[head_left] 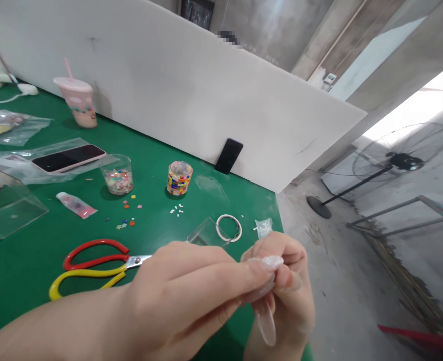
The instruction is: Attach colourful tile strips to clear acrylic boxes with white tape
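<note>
Your two hands meet low at the near edge of the green table (25,271), right at its right-hand corner. Your left hand (183,296) comes in from the left, fingers extended and pinched together at the tips; your right hand (285,291) is curled tight against it. Between those fingertips you're gripping something small and clear, seemingly a bit of clear plastic (267,321) hanging below the fingers, though what exactly it is I cannot tell.

Just beyond your left hand lie scissors with one red and one yellow handle (89,268), blades hidden behind your knuckles. Just past your fingertips there's a small clear box (206,233), a white ring (229,227) beside it, and a crumpled clear scrap (263,226) to the right.

Farther out, a glass cup covered in coloured mosaic tiles (179,177), a clear cup of mixed beads (118,174), loose tiles scattered between them. To the left, a pink phone (68,158) lying on plastic bags, and a small pink tube (76,204). At the far side, a pink cup with a straw (79,100), and a dark phone (229,156) leaning on the white partition (191,85). No legible writing anywhere.
</note>
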Tool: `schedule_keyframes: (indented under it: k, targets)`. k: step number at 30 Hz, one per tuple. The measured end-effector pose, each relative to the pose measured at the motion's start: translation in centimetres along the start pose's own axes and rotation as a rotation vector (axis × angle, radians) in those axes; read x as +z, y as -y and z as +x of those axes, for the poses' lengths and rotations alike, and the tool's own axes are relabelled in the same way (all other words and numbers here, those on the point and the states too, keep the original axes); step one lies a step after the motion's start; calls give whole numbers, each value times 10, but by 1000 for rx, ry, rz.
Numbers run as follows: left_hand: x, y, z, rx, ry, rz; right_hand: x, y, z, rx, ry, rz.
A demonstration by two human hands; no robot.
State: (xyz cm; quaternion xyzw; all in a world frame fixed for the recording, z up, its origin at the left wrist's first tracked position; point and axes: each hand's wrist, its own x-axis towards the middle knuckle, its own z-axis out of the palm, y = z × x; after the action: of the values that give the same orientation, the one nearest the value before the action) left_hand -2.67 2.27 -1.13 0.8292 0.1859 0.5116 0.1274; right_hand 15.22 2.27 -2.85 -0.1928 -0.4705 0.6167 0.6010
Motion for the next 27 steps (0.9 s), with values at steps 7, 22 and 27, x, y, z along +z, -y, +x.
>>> schedule_keyframes:
  k: [7,22,27]
  targets:
    - [-7,-3,0,-48,53,0,2,-1,1,29,11,56]
    - [5,-7,-4,-136,-62,-78,6,1,1,83,35,73]
    - [10,-9,-7,-132,-126,-94,8,2,1,53,22,51]
